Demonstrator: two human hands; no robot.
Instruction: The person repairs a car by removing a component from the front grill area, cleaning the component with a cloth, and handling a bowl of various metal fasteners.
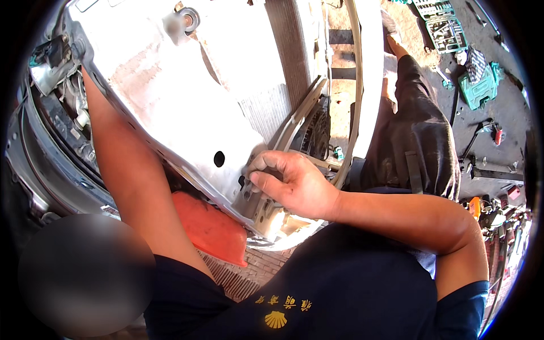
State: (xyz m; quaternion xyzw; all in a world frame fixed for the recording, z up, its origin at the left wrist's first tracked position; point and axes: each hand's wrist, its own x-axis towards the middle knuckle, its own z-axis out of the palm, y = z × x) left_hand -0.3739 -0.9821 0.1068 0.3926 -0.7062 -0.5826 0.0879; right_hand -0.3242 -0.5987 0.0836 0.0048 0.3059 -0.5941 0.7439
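A large pale metal panel (187, 96) with round holes fills the middle of the head view, glaring white in the sun. My right hand (297, 184) is at its near right corner, beside a small dark slot. Its thumb and fingers are curled together in a pinch against the metal edge. Whatever lies between the fingertips, if anything, is hidden. My left forearm (127, 153) reaches up along the panel's left edge and passes behind it, so my left hand is out of sight.
A red piece (209, 229) lies below the panel's near edge. Car engine parts (76, 116) crowd the left. Legs in dark trousers (416, 124) extend along the right. Beyond are an open tool case (445, 31), a teal box (479, 90) and a red-handled tool (498, 136) on the ground.
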